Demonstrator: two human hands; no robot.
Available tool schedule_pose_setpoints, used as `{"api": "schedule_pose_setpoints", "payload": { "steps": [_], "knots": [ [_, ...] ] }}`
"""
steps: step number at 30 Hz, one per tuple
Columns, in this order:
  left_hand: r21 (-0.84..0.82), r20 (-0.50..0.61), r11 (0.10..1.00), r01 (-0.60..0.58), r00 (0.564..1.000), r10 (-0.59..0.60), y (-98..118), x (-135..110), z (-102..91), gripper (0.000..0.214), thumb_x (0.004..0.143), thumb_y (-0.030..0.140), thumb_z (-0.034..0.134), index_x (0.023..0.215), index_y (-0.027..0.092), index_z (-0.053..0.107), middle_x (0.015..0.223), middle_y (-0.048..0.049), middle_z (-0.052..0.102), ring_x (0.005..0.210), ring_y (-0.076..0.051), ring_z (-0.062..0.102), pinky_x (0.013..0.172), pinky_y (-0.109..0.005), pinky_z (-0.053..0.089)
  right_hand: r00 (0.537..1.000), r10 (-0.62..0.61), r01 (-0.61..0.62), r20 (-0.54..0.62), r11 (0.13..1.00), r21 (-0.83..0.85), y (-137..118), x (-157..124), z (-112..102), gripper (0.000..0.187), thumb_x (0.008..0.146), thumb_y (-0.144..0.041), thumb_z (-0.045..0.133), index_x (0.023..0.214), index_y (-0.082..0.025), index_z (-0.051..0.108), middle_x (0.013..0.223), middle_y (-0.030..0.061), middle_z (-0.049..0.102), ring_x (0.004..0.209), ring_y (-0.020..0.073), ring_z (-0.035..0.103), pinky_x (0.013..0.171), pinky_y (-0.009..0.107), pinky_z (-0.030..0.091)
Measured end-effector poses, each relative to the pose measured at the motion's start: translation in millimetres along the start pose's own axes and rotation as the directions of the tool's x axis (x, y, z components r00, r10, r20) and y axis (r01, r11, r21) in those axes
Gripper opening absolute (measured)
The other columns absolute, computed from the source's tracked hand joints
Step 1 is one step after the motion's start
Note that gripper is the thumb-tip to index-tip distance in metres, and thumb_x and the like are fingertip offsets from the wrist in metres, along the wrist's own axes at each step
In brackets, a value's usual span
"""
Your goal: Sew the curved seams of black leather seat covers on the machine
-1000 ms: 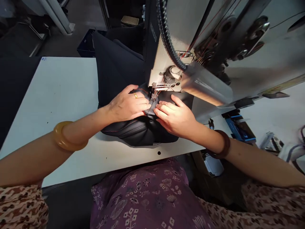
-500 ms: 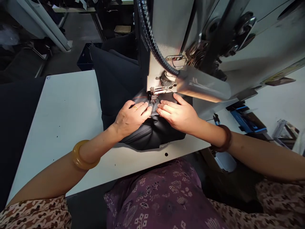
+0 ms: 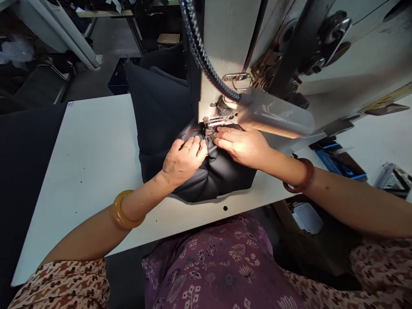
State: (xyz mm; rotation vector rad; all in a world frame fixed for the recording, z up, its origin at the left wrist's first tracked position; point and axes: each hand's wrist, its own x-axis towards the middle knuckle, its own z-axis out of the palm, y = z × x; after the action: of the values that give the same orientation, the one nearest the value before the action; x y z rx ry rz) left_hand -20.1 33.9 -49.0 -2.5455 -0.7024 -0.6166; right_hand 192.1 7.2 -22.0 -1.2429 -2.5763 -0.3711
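Observation:
A black leather-like piece (image 3: 230, 180) with a red-stitched seam lies bunched beneath the sewing machine's presser foot (image 3: 208, 128). My left hand (image 3: 185, 159), with a gold ring, has its fingers curled onto the piece just left of the foot. On the foot's right side, my right hand (image 3: 243, 146) presses its fingers together on the same piece, fingertips close to the foot. Folds gather between the two hands, and a stitched seam runs partly under my left hand. The sewing machine head (image 3: 222, 47) stands directly above, its lamp lighting the work.
Dark material spreads over the white table (image 3: 96, 146) behind and left of my hands. A braided hose (image 3: 206, 60) and a clear guard (image 3: 275, 113) hang close above my right hand. A blue box (image 3: 341, 159) sits at right, and a dark blue crate (image 3: 118, 77) beyond the table.
My right hand has shifted slightly up, its thumb side now nearer the machine and its fingers drawn closer together. My left hand moved a little right. The view shifted slightly.

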Motion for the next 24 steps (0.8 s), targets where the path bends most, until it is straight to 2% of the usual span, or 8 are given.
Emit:
{"api": "schedule_pose_setpoints", "payload": {
  "steps": [5,7,11,14,18,24],
  "knots": [
    [0.184,0.000,0.983,0.002,1.000,-0.002,7.2,1.4,4.1,0.028,0.091,0.014,0.037,0.103,0.016,0.062,0.106,-0.0145,0.069,0.096,-0.023,0.066,0.068,-0.035,0.048,0.999,-0.041,0.042,-0.010,0.997,0.069,6.9,-0.3,3.9,0.034,0.093,-0.018,0.031,0.109,-0.017,0.061,0.120,0.0066,0.062,0.113,0.0202,0.056,0.088,0.036,0.047],
    [0.206,-0.017,0.979,-0.005,1.000,0.009,7.1,0.4,4.5,0.028,0.090,0.015,0.038,0.102,0.016,0.063,0.106,-0.0147,0.069,0.096,-0.024,0.066,0.069,-0.035,0.049,0.999,-0.044,0.043,0.002,0.995,0.090,4.4,-0.9,3.1,0.030,0.092,-0.021,0.037,0.106,-0.017,0.062,0.119,0.0069,0.063,0.109,0.0208,0.057,0.086,0.036,0.047],
    [0.062,-0.058,0.995,-0.083,0.995,0.086,-1.6,-5.4,2.3,0.023,0.089,0.018,0.045,0.103,0.015,0.064,0.110,-0.0151,0.067,0.100,-0.024,0.065,0.078,-0.036,0.050,0.998,-0.040,0.040,0.045,0.999,0.009,-8.8,-5.3,0.8,0.026,0.092,-0.033,0.040,0.102,-0.024,0.061,0.107,0.0033,0.067,0.101,0.0216,0.060,0.085,0.041,0.045],
    [-0.035,-0.091,0.994,-0.106,0.991,0.102,-8.3,-9.3,1.8,0.023,0.087,0.017,0.047,0.101,0.018,0.065,0.109,-0.0122,0.068,0.102,-0.023,0.064,0.080,-0.036,0.050,0.998,-0.063,0.062,-0.011,0.995,-0.073,-14.1,-9.1,2.8,0.028,0.095,-0.030,0.033,0.103,-0.025,0.060,0.106,0.0012,0.068,0.104,0.0191,0.059,0.086,0.041,0.042],
    [-0.008,-0.142,0.997,-0.078,0.987,0.076,-8.0,-10.3,5.4,0.024,0.086,0.014,0.046,0.096,0.019,0.067,0.102,-0.0088,0.071,0.099,-0.020,0.065,0.078,-0.033,0.050,0.988,-0.105,0.094,-0.109,0.990,-0.103,-10.6,-11.0,7.5,0.030,0.096,-0.025,0.031,0.101,-0.022,0.061,0.103,0.0010,0.070,0.103,0.0183,0.060,0.086,0.041,0.040],
    [-0.002,-0.162,0.998,-0.069,0.984,0.068,-4.0,-8.8,6.4,0.022,0.087,0.017,0.048,0.100,0.019,0.066,0.105,-0.0080,0.070,0.100,-0.020,0.065,0.082,-0.034,0.048,0.995,-0.073,0.068,-0.065,0.995,-0.070,-6.8,-10.9,9.3,0.028,0.096,-0.029,0.034,0.104,-0.025,0.060,0.107,-0.0001,0.068,0.103,0.0180,0.061,0.087,0.040,0.041]
  ]
}}
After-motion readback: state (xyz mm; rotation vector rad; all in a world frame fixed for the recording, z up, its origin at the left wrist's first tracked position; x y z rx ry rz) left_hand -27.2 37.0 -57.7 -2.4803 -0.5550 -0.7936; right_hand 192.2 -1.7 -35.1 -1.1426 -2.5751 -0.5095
